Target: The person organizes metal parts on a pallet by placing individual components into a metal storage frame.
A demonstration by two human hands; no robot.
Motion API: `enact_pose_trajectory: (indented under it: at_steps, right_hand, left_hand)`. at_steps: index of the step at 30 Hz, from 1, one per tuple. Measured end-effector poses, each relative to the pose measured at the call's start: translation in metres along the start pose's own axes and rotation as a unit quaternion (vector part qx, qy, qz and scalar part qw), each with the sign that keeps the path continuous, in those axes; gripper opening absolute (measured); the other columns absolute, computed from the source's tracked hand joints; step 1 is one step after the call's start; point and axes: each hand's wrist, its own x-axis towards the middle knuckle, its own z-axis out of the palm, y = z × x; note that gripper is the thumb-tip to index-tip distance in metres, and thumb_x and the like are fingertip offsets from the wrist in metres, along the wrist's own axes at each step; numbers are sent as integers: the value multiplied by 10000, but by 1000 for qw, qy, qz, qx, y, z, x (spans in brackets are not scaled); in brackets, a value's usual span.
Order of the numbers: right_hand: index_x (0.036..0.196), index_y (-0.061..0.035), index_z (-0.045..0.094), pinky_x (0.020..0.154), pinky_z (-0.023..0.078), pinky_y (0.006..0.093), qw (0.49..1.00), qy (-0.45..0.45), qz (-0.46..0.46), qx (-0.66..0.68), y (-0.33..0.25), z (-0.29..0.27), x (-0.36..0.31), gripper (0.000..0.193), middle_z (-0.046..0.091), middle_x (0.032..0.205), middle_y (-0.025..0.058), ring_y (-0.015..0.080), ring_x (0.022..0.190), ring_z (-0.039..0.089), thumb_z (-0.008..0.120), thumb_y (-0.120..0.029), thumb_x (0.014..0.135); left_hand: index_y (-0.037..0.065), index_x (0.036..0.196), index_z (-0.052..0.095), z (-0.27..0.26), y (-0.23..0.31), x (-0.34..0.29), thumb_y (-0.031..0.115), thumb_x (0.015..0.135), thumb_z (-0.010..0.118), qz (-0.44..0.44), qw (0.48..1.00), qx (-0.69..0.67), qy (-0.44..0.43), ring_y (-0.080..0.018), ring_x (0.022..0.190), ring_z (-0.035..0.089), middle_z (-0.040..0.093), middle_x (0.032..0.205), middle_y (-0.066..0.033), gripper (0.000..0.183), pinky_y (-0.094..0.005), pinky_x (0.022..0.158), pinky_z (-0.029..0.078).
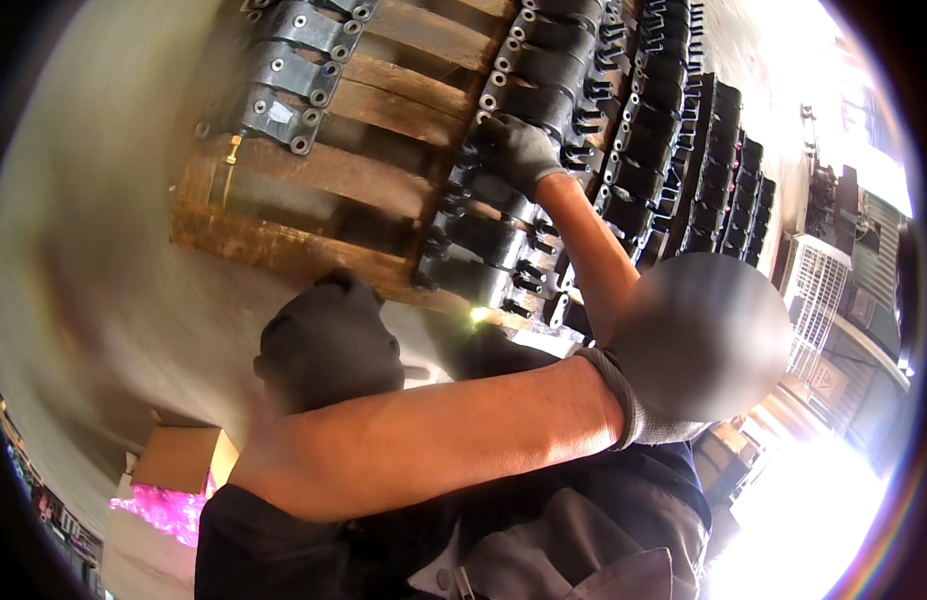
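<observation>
My right hand (522, 153), in a dark grey glove, rests on a row of black curved metal plates (544, 105) with ringed holes along one edge and bolts along the other. Its fingers are curled at the plate's holed edge; what lies inside them is hidden. My left forearm crosses in front of my body to the right. The left glove (662, 430) shows only at the cuff and lower part, beside my right arm; a round blurred patch covers its fingers.
The rows lie on a wooden pallet (384, 150). Another plate row (284, 80) lies at left, near a brass-coloured fitting (233, 150). Further bolted rows (719, 150) extend right. A dark shoe-like shape (334, 345) stands below the pallet. A cardboard box (179, 458) with pink wrap sits lower left.
</observation>
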Motion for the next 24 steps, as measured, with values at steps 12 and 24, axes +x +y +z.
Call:
enact_pose_trajectory:
  at_steps: [12,24]
  right_hand:
    - [1011,-135,690,797,556,482,996,28,-74,46,-10,-3,7,175,688,1040,139,386,959,688,718,-175,843]
    - [1083,-134,670,852,552,483,997,3,-78,-24,-10,-3,8,245,675,1058,176,392,993,679,663,-113,840]
  left_hand:
    - [89,855,703,4,-11,-2,203,793,674,-7,999,2,-32,-274,665,713,703,731,-106,133,-444,623,530]
    - [98,867,706,6,-8,-1,186,787,689,-20,999,0,-34,-282,703,728,720,771,-106,120,-454,649,548]
